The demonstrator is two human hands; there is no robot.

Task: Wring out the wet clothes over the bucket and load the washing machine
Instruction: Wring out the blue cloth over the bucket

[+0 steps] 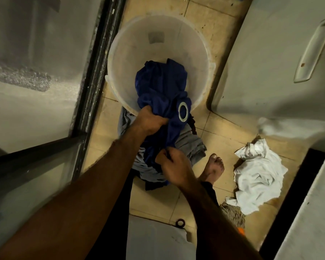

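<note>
A translucent white bucket stands on the tiled floor ahead of me. A dark blue garment with a round white print hangs partly inside it and over its near rim. My left hand grips a bunch of the blue cloth at the bucket's near rim. My right hand pinches the lower end of the same garment, closer to me. Under it, a pile of grey clothes lies on the floor.
A crumpled white cloth lies on the floor at the right, next to a mop head. A white appliance with a handle fills the right side. A glass door with a dark frame runs along the left. My bare foot stands near the clothes.
</note>
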